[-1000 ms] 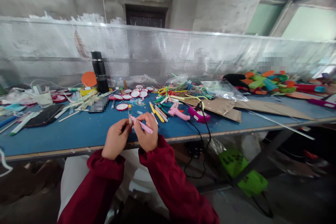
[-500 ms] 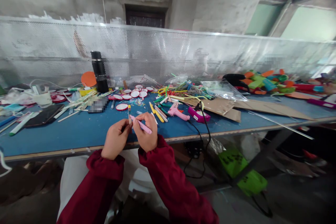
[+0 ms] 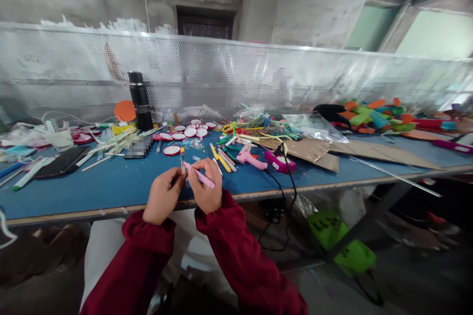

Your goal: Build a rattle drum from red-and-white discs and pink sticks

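Note:
My left hand (image 3: 164, 195) is closed around a thin flat stick (image 3: 182, 161) with a yellow tip, which stands upright from the fingers. In my right hand (image 3: 207, 187) is a pink marker pen (image 3: 202, 177), pinched like a writing tool with its tip at or very near the stick. Whether the tip touches cannot be made out. Both hands are close together above the front edge of the blue table (image 3: 121, 187). Just beyond them lie a round white disc with a red rim (image 3: 172, 150) and several yellow markers (image 3: 223, 163).
A pink glue gun (image 3: 251, 157) with a black cord lies right of my hands, beside a purple box (image 3: 280, 161). Behind stand a black bottle (image 3: 140, 103) and a mesh screen (image 3: 221, 74). Cardboard (image 3: 377, 151) lies to the right, a dark phone (image 3: 62, 162) to the left.

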A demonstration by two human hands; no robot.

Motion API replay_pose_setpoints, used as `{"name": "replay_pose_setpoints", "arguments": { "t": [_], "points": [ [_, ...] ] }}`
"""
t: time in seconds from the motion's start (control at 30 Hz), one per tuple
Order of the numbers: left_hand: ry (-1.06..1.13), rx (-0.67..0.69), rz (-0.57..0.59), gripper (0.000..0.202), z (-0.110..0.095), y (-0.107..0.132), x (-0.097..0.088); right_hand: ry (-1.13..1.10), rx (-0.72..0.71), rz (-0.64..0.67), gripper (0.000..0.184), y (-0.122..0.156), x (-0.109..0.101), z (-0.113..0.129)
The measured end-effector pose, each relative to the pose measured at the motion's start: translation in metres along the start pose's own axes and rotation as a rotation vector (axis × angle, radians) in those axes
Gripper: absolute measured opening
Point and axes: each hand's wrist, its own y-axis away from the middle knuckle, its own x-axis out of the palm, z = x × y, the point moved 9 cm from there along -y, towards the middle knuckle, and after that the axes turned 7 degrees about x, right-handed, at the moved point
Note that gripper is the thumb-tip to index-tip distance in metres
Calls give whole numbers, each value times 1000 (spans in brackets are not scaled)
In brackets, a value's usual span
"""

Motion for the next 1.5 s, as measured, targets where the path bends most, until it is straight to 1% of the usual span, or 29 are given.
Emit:
{"name": "replay_pose_setpoints", "arguments": {
  "t": [0.23, 0.4, 0.47, 0.7, 0.9, 1.2, 1.5],
  "points": [
    [-17, 21, 0, 28, 0, 0, 1, -3, -9, 15, 14, 0, 2, 2],
    [-6, 7, -7, 30, 0, -1, 0, -10, 39, -34, 13, 1, -3, -3],
    [-14, 6, -9, 30, -1, -1, -1, -15, 44, -29, 13, 1, -3, -4],
    [15, 6, -12, 29, 0, 0, 0, 11, 17, -9, 13, 1, 0, -2],
    [1, 1, -11, 29, 2, -1, 0, 27, 40, -38, 14, 2, -2, -4],
    [-7, 9, -13, 28, -4, 0, -1, 8, 10, -8, 13, 1, -1, -1],
    [5, 4, -7, 28, 2, 0, 0, 16, 31, -18, 14, 2, 0, -4]
  ]
}}
